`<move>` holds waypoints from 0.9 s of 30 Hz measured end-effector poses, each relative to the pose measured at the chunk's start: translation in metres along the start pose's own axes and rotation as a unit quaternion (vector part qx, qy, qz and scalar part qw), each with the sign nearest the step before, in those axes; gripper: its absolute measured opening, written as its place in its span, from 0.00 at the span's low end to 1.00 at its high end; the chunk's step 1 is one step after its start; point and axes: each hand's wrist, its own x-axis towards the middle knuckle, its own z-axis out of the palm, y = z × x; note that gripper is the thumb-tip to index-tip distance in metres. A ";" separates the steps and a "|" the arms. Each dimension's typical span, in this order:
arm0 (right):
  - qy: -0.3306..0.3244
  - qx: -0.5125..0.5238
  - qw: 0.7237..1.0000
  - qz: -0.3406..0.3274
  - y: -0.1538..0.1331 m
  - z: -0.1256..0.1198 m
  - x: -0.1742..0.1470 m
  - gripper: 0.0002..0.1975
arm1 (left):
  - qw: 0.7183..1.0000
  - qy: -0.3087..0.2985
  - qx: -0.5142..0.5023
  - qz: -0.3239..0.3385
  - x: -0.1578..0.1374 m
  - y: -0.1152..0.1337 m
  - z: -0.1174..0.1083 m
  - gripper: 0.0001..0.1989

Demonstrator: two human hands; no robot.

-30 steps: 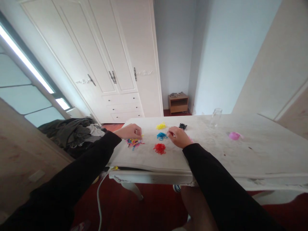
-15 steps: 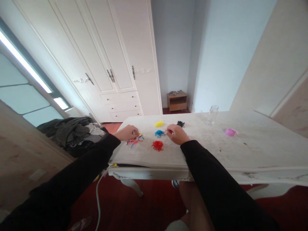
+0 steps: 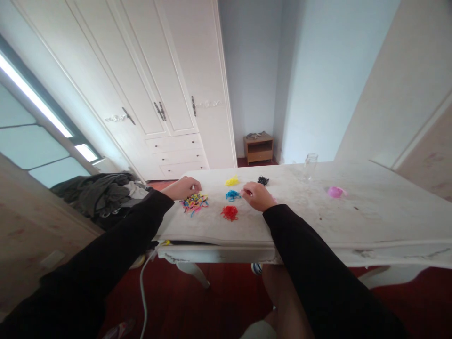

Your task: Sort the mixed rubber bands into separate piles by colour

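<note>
A mixed pile of thin, multicoloured bands (image 3: 194,203) lies near the left end of the table. My left hand (image 3: 184,187) is over its far edge, fingers curled down and together; whatever they hold is hidden. My right hand (image 3: 259,195) is pinched closed just right of a small blue heap of bands (image 3: 232,196), its contents too small to make out. A red heap (image 3: 230,213) sits nearer me, and a yellow heap (image 3: 232,180) farther off. Beyond the right hand is a black heap (image 3: 263,181). A bit of pink shows beside the right wrist, mostly hidden.
On the white table (image 3: 381,216), a clear glass bottle (image 3: 310,167) stands toward the back right, with a pink object (image 3: 335,191) nearer. Dark clothes (image 3: 102,197) are heaped off the left end. A white cable (image 3: 143,292) hangs by the left front corner.
My left hand has drawn slightly up and back, uncovering more of the mixed pile. The right hand stays pinched beside the blue heap. The view has shifted slightly.
</note>
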 end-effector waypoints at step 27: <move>-0.007 -0.024 1.000 -0.001 -0.005 -0.003 0.001 0.16 | 0.999 -0.032 0.030 -0.005 0.013 0.000 0.005 0.07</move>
